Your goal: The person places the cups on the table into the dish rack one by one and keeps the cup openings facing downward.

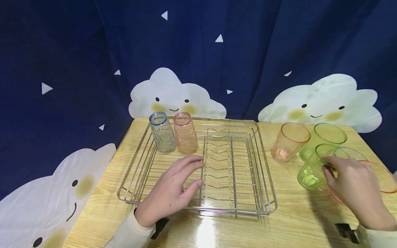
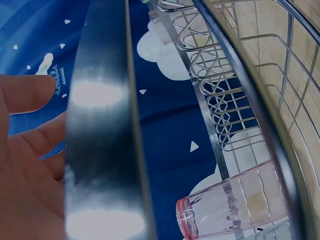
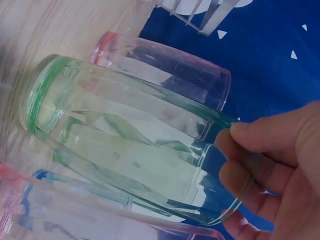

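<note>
The left hand (image 1: 175, 187), loosely spread, is over the near side of the wire rack (image 1: 218, 169). To its right, the right hand (image 1: 355, 186) pinches the near green cup (image 1: 310, 175) by its rim. Farther back stand an orange cup (image 1: 288, 148) and another green cup (image 1: 327, 135). A blue cup (image 1: 162, 136) and pink cup (image 1: 186, 137) stand inverted at the rack's far left.

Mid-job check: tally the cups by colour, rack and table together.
Blue: 2 (one blue cup on the rack, one blue cup partly hidden behind the right hand)
Green: 2 (one green cup pinched by that hand, one green cup behind it)
Pink or orange: 3 (one pink cup racked, two orange cups off it)
Total: 7
</note>
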Action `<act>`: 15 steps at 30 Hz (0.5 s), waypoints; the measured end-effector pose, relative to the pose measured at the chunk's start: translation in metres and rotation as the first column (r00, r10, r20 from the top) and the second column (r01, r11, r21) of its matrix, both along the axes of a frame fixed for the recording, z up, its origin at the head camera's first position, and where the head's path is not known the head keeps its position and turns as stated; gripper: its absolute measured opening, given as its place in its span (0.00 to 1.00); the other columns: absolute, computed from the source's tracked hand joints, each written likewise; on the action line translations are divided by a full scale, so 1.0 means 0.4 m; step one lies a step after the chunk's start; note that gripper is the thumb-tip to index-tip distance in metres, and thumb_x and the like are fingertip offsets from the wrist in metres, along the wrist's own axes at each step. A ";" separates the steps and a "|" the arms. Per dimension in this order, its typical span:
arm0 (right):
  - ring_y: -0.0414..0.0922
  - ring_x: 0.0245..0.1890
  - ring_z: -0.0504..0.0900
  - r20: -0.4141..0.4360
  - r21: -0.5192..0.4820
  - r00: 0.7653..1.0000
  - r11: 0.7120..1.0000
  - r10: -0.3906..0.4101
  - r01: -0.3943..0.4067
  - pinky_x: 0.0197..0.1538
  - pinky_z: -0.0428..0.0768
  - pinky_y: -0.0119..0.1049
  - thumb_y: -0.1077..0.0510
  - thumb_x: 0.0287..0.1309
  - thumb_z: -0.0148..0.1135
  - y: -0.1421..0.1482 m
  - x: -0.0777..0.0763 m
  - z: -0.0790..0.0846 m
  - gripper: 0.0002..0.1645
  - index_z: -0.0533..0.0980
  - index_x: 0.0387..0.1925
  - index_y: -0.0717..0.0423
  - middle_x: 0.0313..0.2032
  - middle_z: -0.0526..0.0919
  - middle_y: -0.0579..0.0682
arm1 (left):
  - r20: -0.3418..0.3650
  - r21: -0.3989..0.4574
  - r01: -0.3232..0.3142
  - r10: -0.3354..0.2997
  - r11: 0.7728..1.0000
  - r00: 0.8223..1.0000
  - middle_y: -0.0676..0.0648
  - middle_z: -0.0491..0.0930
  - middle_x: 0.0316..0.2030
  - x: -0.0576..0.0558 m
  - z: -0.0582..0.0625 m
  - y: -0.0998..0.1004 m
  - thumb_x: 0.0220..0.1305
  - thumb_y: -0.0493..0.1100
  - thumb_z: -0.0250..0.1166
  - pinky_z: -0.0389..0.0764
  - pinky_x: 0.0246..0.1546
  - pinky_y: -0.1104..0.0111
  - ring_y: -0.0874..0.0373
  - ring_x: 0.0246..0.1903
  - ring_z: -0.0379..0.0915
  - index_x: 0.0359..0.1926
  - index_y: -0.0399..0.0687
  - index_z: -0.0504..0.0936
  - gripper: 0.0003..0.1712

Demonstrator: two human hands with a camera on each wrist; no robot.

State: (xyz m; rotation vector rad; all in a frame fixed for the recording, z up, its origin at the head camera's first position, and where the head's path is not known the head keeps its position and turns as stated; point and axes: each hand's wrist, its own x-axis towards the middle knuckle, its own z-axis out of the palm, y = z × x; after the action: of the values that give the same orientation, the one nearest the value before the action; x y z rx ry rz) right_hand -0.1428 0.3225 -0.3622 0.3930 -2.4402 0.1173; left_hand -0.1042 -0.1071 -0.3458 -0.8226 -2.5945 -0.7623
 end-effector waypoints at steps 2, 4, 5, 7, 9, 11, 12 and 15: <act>0.50 0.12 0.71 0.001 -0.004 1.000 1.000 0.002 -0.002 0.14 0.61 0.38 0.65 0.37 0.63 0.000 0.003 0.004 0.11 0.80 0.30 0.61 0.18 0.80 0.59 | -0.007 -0.002 0.000 0.000 1.000 1.000 0.59 0.67 0.60 -0.002 -0.001 0.002 0.60 0.49 0.58 0.68 0.61 0.65 0.64 0.61 0.62 0.55 0.56 0.73 0.21; 0.50 0.12 0.71 0.001 -0.010 1.000 1.000 0.000 0.000 0.14 0.62 0.38 0.65 0.36 0.64 -0.001 0.006 0.008 0.11 0.80 0.30 0.61 0.18 0.81 0.59 | -0.016 0.001 0.001 -0.001 1.000 1.000 0.59 0.67 0.60 -0.004 -0.001 0.003 0.60 0.49 0.58 0.68 0.61 0.65 0.64 0.61 0.62 0.55 0.56 0.73 0.21; 0.49 0.11 0.71 0.008 -0.015 1.000 1.000 -0.002 0.002 0.14 0.61 0.38 0.65 0.36 0.65 -0.001 0.008 0.010 0.11 0.80 0.30 0.61 0.19 0.81 0.59 | -0.019 0.003 0.000 0.000 1.000 1.000 0.59 0.67 0.60 -0.005 -0.001 0.004 0.60 0.49 0.59 0.68 0.61 0.65 0.64 0.61 0.62 0.55 0.56 0.73 0.21; 0.46 0.11 0.69 0.016 -0.019 1.000 1.000 -0.009 0.010 0.14 0.60 0.35 0.65 0.37 0.65 -0.004 0.011 0.015 0.11 0.80 0.30 0.60 0.19 0.81 0.59 | -0.023 0.006 -0.003 0.003 1.000 1.000 0.59 0.67 0.60 -0.006 -0.001 0.005 0.59 0.49 0.59 0.68 0.62 0.65 0.64 0.62 0.62 0.55 0.57 0.73 0.21; 0.43 0.11 0.67 0.030 -0.034 0.999 0.999 -0.017 0.018 0.14 0.59 0.34 0.65 0.38 0.66 -0.010 0.016 0.019 0.11 0.80 0.30 0.60 0.20 0.81 0.60 | -0.026 0.011 -0.005 0.005 1.000 1.000 0.59 0.68 0.59 -0.006 -0.003 0.004 0.59 0.49 0.59 0.68 0.61 0.64 0.64 0.62 0.62 0.55 0.56 0.73 0.21; 0.40 0.11 0.65 0.039 -0.050 0.999 0.999 -0.020 0.022 0.15 0.58 0.32 0.65 0.38 0.67 -0.016 0.021 0.024 0.11 0.81 0.30 0.60 0.20 0.82 0.60 | -0.026 0.013 -0.008 0.009 1.000 1.000 0.58 0.68 0.59 -0.007 -0.006 0.004 0.59 0.49 0.60 0.68 0.61 0.64 0.64 0.62 0.62 0.55 0.56 0.73 0.21; 0.39 0.11 0.65 0.034 -0.053 0.999 0.998 -0.017 0.019 0.15 0.58 0.31 0.65 0.38 0.67 -0.019 0.024 0.029 0.11 0.81 0.30 0.60 0.21 0.82 0.59 | -0.028 0.014 -0.010 0.010 1.000 1.000 0.57 0.69 0.59 -0.007 -0.007 0.004 0.59 0.49 0.60 0.68 0.61 0.63 0.63 0.62 0.62 0.55 0.56 0.73 0.22; 0.40 0.12 0.66 0.016 -0.065 1.000 0.998 0.000 0.001 0.15 0.57 0.30 0.65 0.36 0.68 -0.027 0.035 0.041 0.12 0.81 0.30 0.59 0.21 0.82 0.58 | -0.024 0.012 -0.015 0.015 1.000 1.000 0.57 0.68 0.59 -0.007 -0.012 0.004 0.59 0.50 0.59 0.69 0.61 0.64 0.64 0.61 0.63 0.55 0.57 0.73 0.22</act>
State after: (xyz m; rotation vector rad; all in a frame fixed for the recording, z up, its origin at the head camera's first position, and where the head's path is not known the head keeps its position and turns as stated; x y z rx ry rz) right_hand -0.1286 0.3117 -0.3459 0.3639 -2.4451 0.2000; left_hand -0.1070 -0.1056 -0.3506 -0.8030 -2.5702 -0.7581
